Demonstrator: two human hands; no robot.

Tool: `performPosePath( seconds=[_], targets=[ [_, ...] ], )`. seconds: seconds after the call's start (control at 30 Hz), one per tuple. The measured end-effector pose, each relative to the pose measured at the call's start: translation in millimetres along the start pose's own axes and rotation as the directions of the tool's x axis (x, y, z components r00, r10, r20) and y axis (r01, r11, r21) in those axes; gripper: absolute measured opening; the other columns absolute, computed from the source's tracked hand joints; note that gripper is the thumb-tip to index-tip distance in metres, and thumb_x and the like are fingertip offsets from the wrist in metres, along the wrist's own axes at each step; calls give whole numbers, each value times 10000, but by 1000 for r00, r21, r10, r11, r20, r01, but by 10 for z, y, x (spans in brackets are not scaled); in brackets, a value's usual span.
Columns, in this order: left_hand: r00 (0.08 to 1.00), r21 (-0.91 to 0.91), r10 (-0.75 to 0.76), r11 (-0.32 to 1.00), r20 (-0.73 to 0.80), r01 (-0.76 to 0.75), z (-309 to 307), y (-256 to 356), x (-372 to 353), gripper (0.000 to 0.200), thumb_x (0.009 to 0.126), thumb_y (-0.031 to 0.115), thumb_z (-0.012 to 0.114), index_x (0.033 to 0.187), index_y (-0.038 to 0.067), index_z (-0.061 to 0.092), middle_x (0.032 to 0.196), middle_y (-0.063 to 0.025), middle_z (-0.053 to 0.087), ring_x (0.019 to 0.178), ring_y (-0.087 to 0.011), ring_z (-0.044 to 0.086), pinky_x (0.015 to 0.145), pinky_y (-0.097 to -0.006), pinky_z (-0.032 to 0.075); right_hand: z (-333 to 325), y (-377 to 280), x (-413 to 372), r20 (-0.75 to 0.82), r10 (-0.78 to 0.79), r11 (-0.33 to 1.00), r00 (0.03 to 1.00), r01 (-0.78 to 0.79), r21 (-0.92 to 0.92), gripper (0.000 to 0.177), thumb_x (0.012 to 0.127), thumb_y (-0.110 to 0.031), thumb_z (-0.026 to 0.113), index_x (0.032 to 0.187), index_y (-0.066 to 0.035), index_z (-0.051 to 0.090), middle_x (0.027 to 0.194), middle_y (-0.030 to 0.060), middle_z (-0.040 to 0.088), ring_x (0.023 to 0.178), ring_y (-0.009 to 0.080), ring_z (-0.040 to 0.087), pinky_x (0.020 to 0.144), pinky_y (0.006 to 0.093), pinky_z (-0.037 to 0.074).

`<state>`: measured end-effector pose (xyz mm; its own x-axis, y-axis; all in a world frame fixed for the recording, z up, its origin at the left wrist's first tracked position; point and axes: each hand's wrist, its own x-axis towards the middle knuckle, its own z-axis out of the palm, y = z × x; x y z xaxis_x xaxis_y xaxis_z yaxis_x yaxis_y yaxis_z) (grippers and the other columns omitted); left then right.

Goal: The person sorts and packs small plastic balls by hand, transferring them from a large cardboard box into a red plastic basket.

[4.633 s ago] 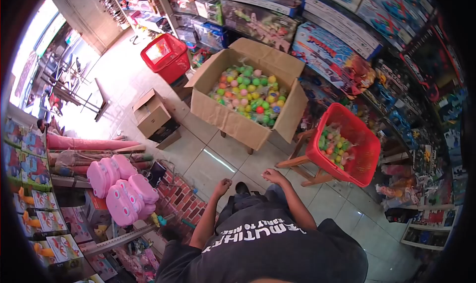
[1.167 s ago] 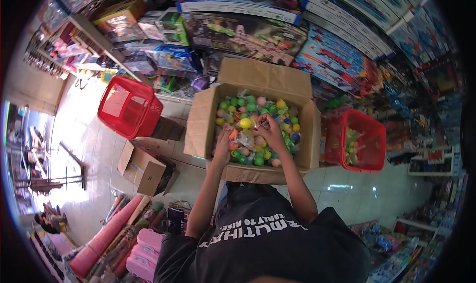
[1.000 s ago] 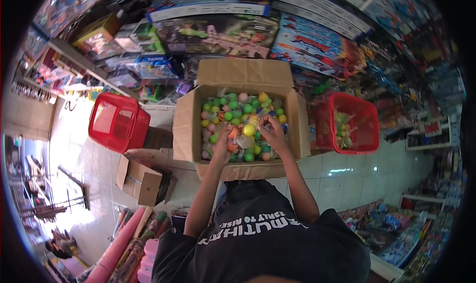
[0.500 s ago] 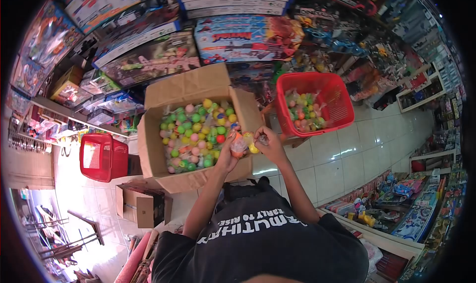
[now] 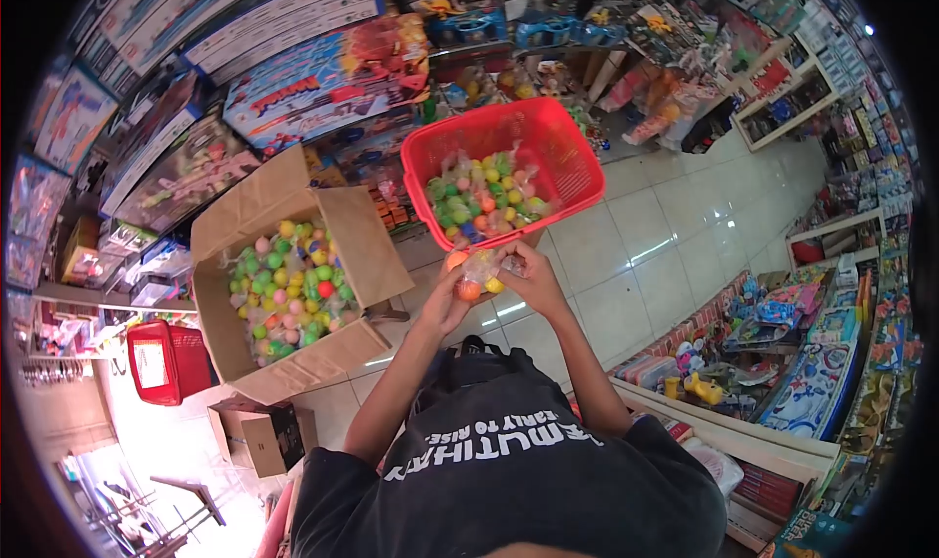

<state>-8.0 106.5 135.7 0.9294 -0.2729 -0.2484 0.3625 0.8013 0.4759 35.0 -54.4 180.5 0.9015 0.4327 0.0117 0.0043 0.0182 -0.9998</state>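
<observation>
Between my two hands is a small clear plastic bag of balls (image 5: 470, 289), with orange and yellow ones showing. My left hand (image 5: 445, 304) has its fingers closed on the left side of the bag. On the other side, my right hand (image 5: 537, 280) pinches the plastic. Just beyond them stands a red plastic basket (image 5: 579, 170) holding several bagged balls in green, yellow and orange. To the left, an open cardboard box (image 5: 364, 250) is filled with many coloured balls, some under clear plastic.
A second red basket (image 5: 183, 362) and a smaller cardboard box (image 5: 262, 439) are at the left. Boxed toys (image 5: 328, 81) line the shelves ahead. A low display of toys (image 5: 704, 387) is on the right, beside the tiled floor (image 5: 641, 265).
My view and body have turned right, away from the cardboard box. Both hands, still holding the bag of balls, are now in front of the red basket.
</observation>
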Motion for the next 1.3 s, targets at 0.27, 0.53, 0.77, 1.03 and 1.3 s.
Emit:
performPosePath(
  seconds=[0.27,0.53,0.77,1.03,1.3],
  targets=[
    [996,15,-79,997,-33,79,217,-153,449,445,865,170,480,1273,133,309,1226,-87,437,1099,-233,480,856,-441,456,-461,-12,-40,-60,-43,995,997,37,-92,249,705,-5,621,924,-23,505,887,34,531,863,105,518,776,243,413],
    [998,134,5,991,-55,2,261,-130,1227,352,874,134,452,1213,106,363,1154,-91,479,1057,-216,505,820,-407,485,-963,-38,415,-54,-21,893,998,-6,-450,315,656,-71,665,912,-8,493,844,97,534,759,205,563,683,300,464],
    [970,166,-60,981,-235,101,248,-28,1877,333,905,242,372,1210,109,390,1195,-96,470,1102,-233,475,848,-456,446,-1366,204,1155,4,45,885,999,-38,-464,282,658,-92,657,861,-5,481,782,111,535,689,234,569,611,316,448],
    [958,-78,-1,997,-288,-22,-273,-117,2548,304,904,224,375,1158,63,421,1158,-111,488,1072,-264,491,883,-443,426,-1866,717,1868,-27,68,844,997,-72,-532,184,726,-99,604,830,-13,479,673,86,541,587,165,566,539,289,433],
    [890,-80,16,995,-456,-59,-558,-155,2627,418,914,423,341,1189,115,405,1209,-81,464,1120,-260,451,923,-456,395,-2074,1686,2563,-123,28,649,992,-111,-753,202,699,-109,613,800,14,489,683,172,570,666,330,587,587,390,457]
  ],
)
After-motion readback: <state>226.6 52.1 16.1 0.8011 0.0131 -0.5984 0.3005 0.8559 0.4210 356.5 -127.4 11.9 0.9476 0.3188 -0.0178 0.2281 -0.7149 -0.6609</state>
